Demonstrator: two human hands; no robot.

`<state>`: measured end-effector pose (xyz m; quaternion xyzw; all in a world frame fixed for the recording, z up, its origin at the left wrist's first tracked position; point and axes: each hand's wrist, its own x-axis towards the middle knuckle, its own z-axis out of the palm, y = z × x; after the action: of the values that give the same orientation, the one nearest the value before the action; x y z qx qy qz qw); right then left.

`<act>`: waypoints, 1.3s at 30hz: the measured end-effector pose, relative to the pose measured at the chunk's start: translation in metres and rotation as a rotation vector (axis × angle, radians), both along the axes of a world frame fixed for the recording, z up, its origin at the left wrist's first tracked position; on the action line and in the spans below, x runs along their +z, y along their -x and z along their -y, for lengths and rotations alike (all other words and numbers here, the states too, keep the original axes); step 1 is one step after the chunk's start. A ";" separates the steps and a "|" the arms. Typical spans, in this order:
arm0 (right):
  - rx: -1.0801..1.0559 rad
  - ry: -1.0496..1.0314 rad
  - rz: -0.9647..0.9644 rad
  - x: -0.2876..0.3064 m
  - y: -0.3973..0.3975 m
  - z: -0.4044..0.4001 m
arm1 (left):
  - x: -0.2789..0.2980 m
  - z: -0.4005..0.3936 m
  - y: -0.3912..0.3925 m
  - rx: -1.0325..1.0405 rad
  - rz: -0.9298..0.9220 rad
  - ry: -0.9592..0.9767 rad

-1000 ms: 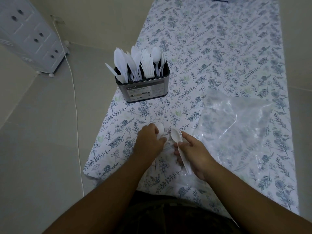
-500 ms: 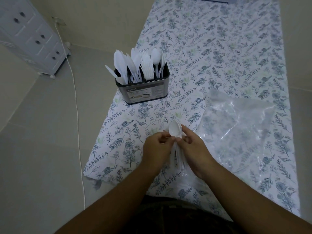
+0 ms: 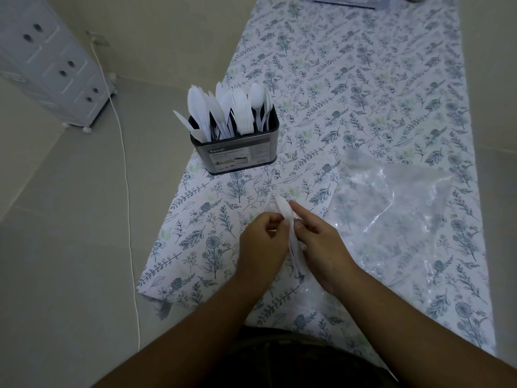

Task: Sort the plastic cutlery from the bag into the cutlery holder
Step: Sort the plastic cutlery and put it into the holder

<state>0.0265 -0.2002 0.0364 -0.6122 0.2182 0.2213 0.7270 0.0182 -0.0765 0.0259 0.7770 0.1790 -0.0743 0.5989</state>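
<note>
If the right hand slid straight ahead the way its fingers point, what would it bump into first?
Probably the cutlery holder. The right hand, holding spoons, points up and left over bare tablecloth toward it, though depth is hard to judge.

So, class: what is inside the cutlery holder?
The cutlery holder holds upright white plastic knives, forks and spoons. Its walls hide their handles and any dividers.
</note>
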 end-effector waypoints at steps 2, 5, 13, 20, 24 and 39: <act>-0.023 -0.026 0.001 0.000 0.000 0.000 | 0.002 0.000 0.001 -0.005 0.019 0.002; -0.038 -0.008 0.006 -0.001 0.000 0.001 | 0.001 -0.004 0.001 -0.012 0.041 -0.013; 0.062 0.078 0.147 0.004 -0.011 0.008 | 0.010 -0.016 -0.013 -0.162 0.120 -0.077; 0.050 0.228 0.511 0.063 -0.100 -0.011 | 0.081 -0.034 -0.098 -0.171 0.548 -0.300; 0.029 0.232 0.706 0.105 -0.159 -0.023 | 0.132 -0.045 -0.151 -0.096 0.688 -0.297; 0.205 0.669 0.634 0.059 -0.188 -0.030 | 0.108 -0.050 -0.181 -0.138 0.395 -0.644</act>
<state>0.2141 -0.1703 0.0956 -0.8686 -0.0165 0.0116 0.4951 0.1989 -0.0267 0.1340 0.9350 0.0216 0.0966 0.3405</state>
